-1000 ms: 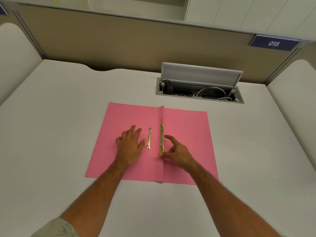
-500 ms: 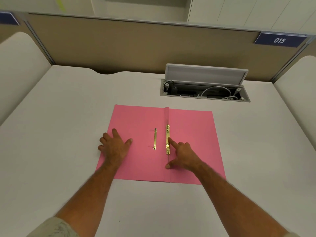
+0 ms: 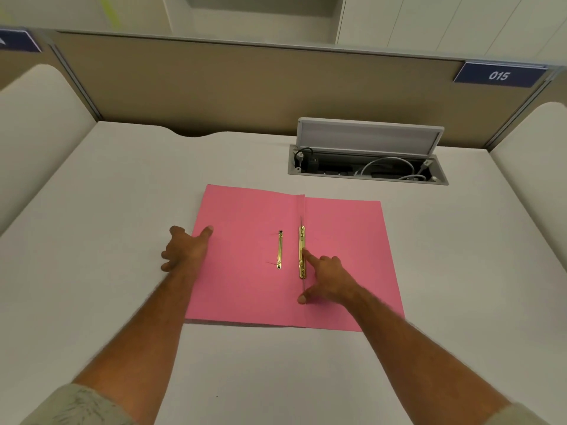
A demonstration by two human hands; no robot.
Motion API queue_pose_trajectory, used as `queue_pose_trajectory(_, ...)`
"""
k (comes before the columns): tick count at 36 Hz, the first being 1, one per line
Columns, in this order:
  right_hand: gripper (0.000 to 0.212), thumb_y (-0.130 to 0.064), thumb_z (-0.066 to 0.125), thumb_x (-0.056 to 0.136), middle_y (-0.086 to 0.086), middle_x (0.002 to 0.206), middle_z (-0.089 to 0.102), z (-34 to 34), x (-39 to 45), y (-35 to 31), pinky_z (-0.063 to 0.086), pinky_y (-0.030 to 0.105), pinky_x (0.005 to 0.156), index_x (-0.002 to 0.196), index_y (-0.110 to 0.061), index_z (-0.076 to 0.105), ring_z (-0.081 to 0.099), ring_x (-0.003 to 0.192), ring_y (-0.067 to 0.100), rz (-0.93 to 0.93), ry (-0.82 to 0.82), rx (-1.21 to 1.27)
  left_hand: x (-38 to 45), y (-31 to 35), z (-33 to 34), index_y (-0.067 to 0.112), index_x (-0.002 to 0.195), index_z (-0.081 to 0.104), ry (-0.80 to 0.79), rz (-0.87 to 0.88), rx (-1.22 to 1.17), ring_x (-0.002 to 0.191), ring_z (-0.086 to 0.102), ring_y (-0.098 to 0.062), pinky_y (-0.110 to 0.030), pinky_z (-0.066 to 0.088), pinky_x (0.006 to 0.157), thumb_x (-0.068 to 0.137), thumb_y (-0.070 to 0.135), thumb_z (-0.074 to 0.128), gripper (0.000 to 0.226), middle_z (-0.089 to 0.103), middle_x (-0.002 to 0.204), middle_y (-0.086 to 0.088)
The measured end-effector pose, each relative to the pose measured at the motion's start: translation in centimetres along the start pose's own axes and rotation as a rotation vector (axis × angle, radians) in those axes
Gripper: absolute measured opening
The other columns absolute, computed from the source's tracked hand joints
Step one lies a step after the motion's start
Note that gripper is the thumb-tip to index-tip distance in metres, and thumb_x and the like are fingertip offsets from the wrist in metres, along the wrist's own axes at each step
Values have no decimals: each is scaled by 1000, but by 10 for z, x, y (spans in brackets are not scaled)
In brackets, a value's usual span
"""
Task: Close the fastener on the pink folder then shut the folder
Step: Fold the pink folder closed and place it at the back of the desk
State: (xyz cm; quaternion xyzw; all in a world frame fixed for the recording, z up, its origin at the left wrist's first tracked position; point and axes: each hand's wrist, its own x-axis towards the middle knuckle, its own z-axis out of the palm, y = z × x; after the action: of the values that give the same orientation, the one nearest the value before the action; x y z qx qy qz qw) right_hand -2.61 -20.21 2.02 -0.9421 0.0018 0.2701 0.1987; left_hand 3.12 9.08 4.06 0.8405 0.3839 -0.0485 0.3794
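Observation:
The pink folder lies open and flat on the white desk. A gold fastener bar runs along its centre fold, and a thinner gold strip lies just left of it on the left flap. My right hand rests on the right flap, its index fingertip touching the bar and its thumb on the fold below. My left hand sits at the folder's left edge, thumb on top of the flap, fingers on the desk beside it.
The white desk has an open cable box with plugs and wires behind the folder, its lid tilted up. A beige partition closes the back, with padded side panels left and right.
My left hand has slid left from beside the thin strip to the folder's left edge. My right index finger moved up onto the fastener bar.

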Motion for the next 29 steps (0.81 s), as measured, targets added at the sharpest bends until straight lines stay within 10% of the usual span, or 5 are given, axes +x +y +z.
queue_pose_trajectory(12,131,-55,90,62,14,128,55,-5,-7,-6,45,41,92,161,-27,9,43,121,30,14,-12,5,-15,26,-37,-2,100,79,122,357,-138,95,70,-40,-35,51,87,92,18,69,23,78,97,-19)
queue_pose_trajectory(22,131,-47,93,61,14,127,56,-9,-12,-16,49,47,98,160,-27,10,42,125,32,45,-15,-11,-34,59,-61,12,75,75,-263,451,-403,69,60,-18,-29,47,66,91,18,69,18,68,74,-3)
queue_pose_trajectory(29,136,-48,93,60,18,131,57,-16,-18,-18,47,47,104,161,-29,5,46,127,35,36,-33,22,-76,84,-53,24,100,75,-351,548,-420,98,71,-28,-45,59,88,97,12,57,22,76,99,0)
